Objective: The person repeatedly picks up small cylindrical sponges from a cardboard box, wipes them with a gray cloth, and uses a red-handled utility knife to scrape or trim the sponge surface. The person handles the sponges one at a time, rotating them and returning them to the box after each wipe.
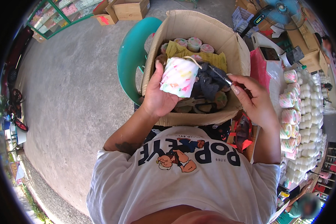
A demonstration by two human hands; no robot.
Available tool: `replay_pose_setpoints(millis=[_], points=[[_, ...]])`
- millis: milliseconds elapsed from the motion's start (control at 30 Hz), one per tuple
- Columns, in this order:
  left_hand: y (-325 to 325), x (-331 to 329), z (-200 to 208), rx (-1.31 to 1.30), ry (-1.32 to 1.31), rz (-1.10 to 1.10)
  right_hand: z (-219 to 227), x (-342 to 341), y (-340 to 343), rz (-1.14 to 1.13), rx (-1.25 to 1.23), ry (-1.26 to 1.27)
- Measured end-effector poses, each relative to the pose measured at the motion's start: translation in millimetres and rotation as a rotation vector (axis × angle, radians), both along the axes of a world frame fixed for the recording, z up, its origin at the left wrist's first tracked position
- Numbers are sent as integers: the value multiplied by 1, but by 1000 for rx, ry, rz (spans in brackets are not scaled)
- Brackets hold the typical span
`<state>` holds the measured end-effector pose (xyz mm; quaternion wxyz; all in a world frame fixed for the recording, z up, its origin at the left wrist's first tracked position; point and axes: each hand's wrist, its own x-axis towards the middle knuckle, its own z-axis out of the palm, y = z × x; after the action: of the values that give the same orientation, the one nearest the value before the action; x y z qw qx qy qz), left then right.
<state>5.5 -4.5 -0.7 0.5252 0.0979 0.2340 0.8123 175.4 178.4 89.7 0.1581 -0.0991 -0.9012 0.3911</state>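
Observation:
My left hand (156, 91) is wrapped round a white candle (178, 76) flecked with pink, yellow and green. The candle is tilted above an open cardboard box (198, 23), and a pale wick (193, 61) sticks out at its upper end. On the right, my right hand (252, 95) pinches a slim metal tool (222, 75) that points toward the candle's wick end; I cannot make out its exact kind. Below the tool lies a dark grey cloth (208, 85). Inside the box are several similar candles (194, 44) and a yellow printed sheet (219, 61).
A teal plastic chair (128, 61) stands behind the box's left side. To the right, a table carries rows of speckled candles (288, 116) and white ones (308, 134). A blue fan (283, 13) is at the far right. Another person (308, 207) is at the lower right.

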Motion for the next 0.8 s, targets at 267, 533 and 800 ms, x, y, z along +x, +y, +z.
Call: replay_pose_setpoints(millis=[267, 533, 800], points=[[-4, 5, 2, -62, 123, -75, -4, -4, -2, 256, 237, 85], [-2, 3, -5, -16, 154, -16, -25, -7, -25, 250, 218, 151], [-2, 4, -5, 18, 75, -13, -28, -15, -38, 220, 486, 269]])
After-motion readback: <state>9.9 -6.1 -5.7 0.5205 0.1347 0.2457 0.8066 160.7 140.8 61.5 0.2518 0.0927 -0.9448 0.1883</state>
